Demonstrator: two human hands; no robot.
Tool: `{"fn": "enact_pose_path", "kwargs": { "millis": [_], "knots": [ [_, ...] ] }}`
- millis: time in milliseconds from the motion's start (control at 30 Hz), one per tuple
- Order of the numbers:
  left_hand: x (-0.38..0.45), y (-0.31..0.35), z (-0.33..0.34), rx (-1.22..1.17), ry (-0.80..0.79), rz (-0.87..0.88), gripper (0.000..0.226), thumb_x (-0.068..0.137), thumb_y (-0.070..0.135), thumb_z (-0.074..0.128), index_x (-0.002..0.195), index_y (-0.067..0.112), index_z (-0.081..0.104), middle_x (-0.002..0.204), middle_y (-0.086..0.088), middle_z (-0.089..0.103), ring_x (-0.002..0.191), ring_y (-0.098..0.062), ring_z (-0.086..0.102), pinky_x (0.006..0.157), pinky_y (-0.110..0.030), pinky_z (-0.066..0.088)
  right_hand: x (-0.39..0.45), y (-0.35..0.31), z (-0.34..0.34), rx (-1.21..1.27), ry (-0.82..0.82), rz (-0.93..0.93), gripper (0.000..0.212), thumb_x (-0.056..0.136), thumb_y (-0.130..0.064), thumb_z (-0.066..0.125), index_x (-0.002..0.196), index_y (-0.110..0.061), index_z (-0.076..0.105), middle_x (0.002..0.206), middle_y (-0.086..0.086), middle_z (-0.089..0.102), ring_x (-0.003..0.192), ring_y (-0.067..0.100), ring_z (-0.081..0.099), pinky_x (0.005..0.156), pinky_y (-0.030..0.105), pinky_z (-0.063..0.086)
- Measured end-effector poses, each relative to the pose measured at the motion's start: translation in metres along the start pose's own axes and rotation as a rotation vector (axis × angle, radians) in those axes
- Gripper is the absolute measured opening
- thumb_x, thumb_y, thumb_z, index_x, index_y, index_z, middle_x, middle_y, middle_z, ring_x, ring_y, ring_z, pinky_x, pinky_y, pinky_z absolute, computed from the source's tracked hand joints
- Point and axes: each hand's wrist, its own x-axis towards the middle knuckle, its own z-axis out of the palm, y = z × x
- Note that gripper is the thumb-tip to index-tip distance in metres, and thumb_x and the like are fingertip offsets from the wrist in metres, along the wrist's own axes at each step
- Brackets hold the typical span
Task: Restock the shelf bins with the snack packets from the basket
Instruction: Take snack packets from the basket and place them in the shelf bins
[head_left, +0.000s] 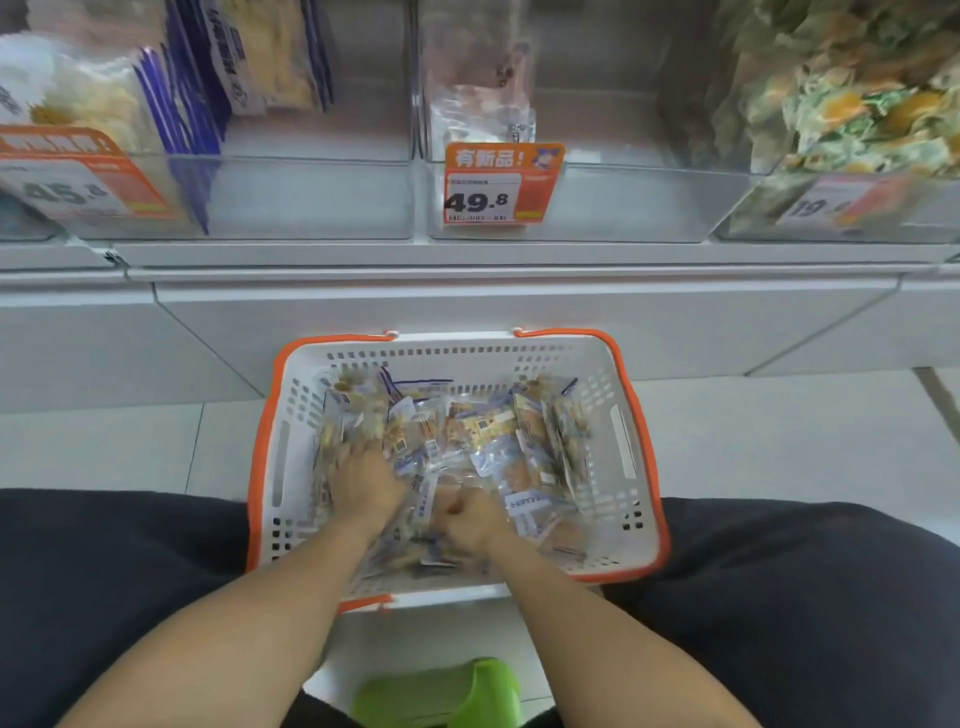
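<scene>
Even, bright indoor light with soft, faint shadows. Wide-angle distortion bows the shelf edge and stretches the corners. The central price tag is sharp; the left price tag and the right price tag smear with blur. The hands and packets in the basket appear slightly motion-blurred. Clear bin fronts show mild hazy glare.

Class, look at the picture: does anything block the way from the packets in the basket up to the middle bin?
Nothing visible does. Both hands, left and right, are already among the packets in the basket; the middle bin is open-topped.
</scene>
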Motion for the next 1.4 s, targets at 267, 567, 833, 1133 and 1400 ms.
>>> {"fn": "enact_pose_path", "kwargs": {
  "millis": [267,567,833,1133,1400],
  "knots": [
    [-0.041,0.045,0.002,-0.371,0.003,0.250,0.021,0.088,0.008,0.067,0.092,0.028,0.074,0.089,0.013,0.070,0.077,-0.008,0.063,0.077,-0.030,0.054,0.011,-0.013,-0.022,0.928,-0.058,0.198,0.033,0.079,-0.012,0.049,0.110,-0.015,0.058,0.103,0.014,0.069,0.085,0.028,0.066,0.078,0.049,0.060],
    [-0.048,0.064,-0.050,-0.680,-0.327,0.232,0.038,0.086,0.028,0.078,0.114,0.029,0.052,0.104,0.009,0.068,0.100,-0.004,0.064,0.081,-0.020,0.050,-0.009,-0.038,-0.077,1.385,-0.287,0.082,0.034,0.093,-0.029,0.059,0.118,-0.005,0.061,0.106,0.020,0.070,0.092,0.036,0.069,0.081,0.046,0.058],
    [-0.016,0.065,-0.108,-0.907,-0.269,-0.108,0.052,0.095,0.064,0.046,0.117,0.020,0.064,0.115,-0.004,0.065,0.108,-0.022,0.063,0.100,-0.047,0.051,-0.019,-0.077,-0.118,1.048,-0.208,-0.218,0.034,0.098,-0.001,0.056,0.126,-0.014,0.068,0.116,0.002,0.072,0.098,0.018,0.071,0.079,0.025,0.059],
    [0.000,0.060,-0.122,-1.405,-0.239,-0.362,0.059,0.087,-0.013,0.064,0.141,-0.001,0.044,0.123,-0.024,0.064,0.098,-0.028,0.069,0.066,-0.031,0.059,-0.015,-0.097,-0.142,0.209,0.150,-0.542,0.034,0.069,-0.006,0.090,0.076,-0.038,0.079,0.149,-0.017,0.041,0.147,0.020,0.029,0.112,0.060,0.035],
    [-0.011,0.063,-0.126,-1.421,-0.389,-0.235,0.061,0.078,-0.026,0.060,0.131,0.004,0.056,0.103,-0.016,0.073,0.095,-0.030,0.071,0.065,-0.034,0.057,-0.026,-0.093,-0.148,0.703,0.053,-0.318,0.047,0.076,0.023,0.061,0.111,-0.008,0.066,0.112,0.025,0.067,0.100,0.042,0.068,0.075,0.041,0.061]
  ]
}}
